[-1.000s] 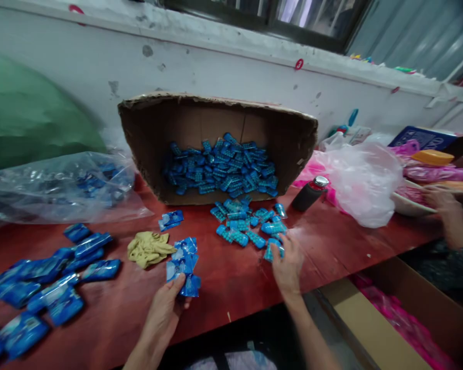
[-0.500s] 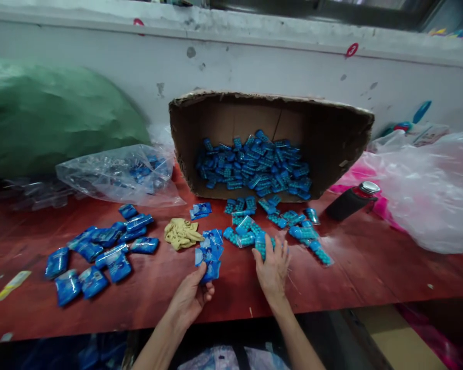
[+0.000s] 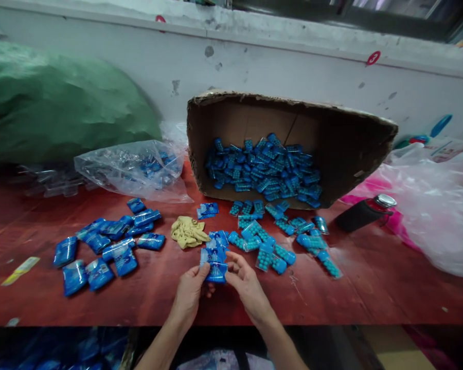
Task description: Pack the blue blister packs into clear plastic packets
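Observation:
My left hand (image 3: 190, 293) and my right hand (image 3: 245, 284) meet at the front of the red table (image 3: 362, 293), both gripping a small stack of flat blue packets (image 3: 215, 255) from either side. Just right of the stack lies a scatter of small clear bags of blue beads (image 3: 278, 236). More of these fill a cardboard box (image 3: 343, 149) lying on its side behind them. A crumpled yellow glove (image 3: 188, 232) sits left of the stack, and one blue packet (image 3: 207, 209) lies behind it.
A group of filled blue packets (image 3: 104, 246) lies at the left. Behind it are a clear plastic bag (image 3: 131, 169) and a large green sack (image 3: 57, 103). A dark bottle (image 3: 364, 211) and a pale plastic bag (image 3: 440, 205) lie at the right. A white wall runs behind.
My right hand left the bead bags and came back left to the packet stack, which my left hand kept holding. The view swung left, so the other person's hand is out of view.

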The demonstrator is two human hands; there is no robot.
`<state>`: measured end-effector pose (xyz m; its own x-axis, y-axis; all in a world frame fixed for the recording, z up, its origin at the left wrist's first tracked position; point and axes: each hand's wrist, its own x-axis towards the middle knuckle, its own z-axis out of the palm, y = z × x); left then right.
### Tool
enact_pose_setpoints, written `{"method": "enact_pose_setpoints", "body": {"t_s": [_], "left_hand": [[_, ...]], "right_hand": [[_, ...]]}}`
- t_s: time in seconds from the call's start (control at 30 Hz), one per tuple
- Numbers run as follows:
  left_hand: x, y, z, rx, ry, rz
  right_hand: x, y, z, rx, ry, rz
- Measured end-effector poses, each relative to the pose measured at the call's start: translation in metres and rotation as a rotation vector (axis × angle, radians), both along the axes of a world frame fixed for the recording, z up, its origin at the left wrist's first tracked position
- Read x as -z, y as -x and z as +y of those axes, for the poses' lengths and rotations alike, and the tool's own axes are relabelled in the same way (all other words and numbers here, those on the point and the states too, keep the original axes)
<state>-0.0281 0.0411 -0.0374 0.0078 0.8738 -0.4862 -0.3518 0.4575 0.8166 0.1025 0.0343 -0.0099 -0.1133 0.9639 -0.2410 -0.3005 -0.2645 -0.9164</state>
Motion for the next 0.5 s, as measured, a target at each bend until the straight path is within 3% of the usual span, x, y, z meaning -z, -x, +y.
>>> {"method": "enact_pose_setpoints", "body": {"t_s": [0.2, 0.5], "left_hand": [[0.004, 0.003, 0.002, 0.034, -0.047, 0.078], [0.000, 0.005, 0.003, 0.084, 0.032, -0.250]], "right_hand": [[-0.006, 0.005, 0.002, -0.070, 0.005, 0.023], [0.004, 0.007, 0.001, -0.148, 0.033, 0.197]]}}
